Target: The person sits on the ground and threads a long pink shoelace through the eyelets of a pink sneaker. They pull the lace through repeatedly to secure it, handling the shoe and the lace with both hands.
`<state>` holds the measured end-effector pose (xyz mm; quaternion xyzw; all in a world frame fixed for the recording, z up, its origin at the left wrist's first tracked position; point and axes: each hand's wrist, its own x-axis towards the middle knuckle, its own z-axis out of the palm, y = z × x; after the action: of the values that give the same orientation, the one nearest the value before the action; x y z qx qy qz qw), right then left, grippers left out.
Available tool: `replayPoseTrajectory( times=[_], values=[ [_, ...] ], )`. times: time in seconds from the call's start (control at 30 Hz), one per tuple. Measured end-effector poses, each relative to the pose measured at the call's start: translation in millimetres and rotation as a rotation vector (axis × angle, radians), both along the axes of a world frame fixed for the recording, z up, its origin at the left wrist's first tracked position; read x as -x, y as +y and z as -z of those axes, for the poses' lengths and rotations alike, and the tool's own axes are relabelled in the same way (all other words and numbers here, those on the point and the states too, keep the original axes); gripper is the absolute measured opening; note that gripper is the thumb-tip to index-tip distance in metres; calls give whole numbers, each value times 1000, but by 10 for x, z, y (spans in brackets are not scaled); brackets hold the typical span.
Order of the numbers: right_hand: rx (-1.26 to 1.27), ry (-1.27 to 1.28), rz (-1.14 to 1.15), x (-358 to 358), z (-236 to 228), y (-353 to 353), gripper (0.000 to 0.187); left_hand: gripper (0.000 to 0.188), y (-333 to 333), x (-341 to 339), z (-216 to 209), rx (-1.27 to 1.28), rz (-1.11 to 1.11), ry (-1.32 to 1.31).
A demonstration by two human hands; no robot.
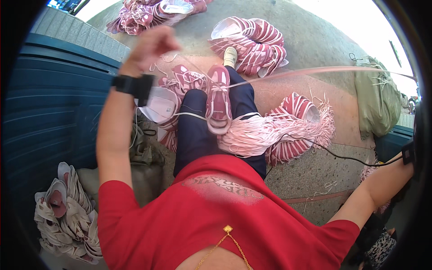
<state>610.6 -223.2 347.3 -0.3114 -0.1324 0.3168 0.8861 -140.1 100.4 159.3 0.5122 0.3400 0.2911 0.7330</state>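
Observation:
On my lap, between my thighs, lies a maroon and pink shoe upper (218, 100) with white trim. My left hand (155, 46) is raised beyond it to the left, closed and somewhat blurred. A thin pale shoelace (193, 66) runs from that hand down to the upper's eyelets. Another pale pink lace end (310, 71) stretches from the upper far across to the right edge. My right arm reaches out to the right, and its hand lies outside the picture. A thick bundle of pale pink laces (252, 135) rests over my right thigh.
Rolled bundles of maroon uppers lie ahead (252, 42), at far left (139, 15) and by my right leg (288, 150). More uppers (180, 81) sit by my left knee. A blue panel (58, 99) stands left; a green sack (375, 96) stands right. A black cable (339, 156) reaches my right wrist.

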Motion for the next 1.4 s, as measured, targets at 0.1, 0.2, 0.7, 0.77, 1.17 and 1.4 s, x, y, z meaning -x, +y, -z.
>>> replayPoseTrajectory(
  times=[0.1, 0.2, 0.7, 0.77, 1.17, 1.4],
  values=[
    [52, 109, 100, -553, 174, -228, 24, 31, 673, 1870, -346, 88, -613, -330],
    [229, 40, 12, -423, 850, 154, 25, 25, 825, 3914, -570, 45, -1060, -320],
    [832, -1742, -533, 5104, 3864, 1369, 16, 16, -748, -14, 1427, 396, 24, 343],
    [886, -1771, -503, 5184, 3894, 1399, 14, 15, -921, -167, 1657, 209, 64, 474],
    [474, -2272, -485, 5166, 3782, 1584, 8, 15, -1136, -211, 1806, -47, 154, 816],
    [868, -1864, -448, 5149, 3812, 1504, 22, 14, -1150, -176, 1774, 133, 77, 691]
  ],
)
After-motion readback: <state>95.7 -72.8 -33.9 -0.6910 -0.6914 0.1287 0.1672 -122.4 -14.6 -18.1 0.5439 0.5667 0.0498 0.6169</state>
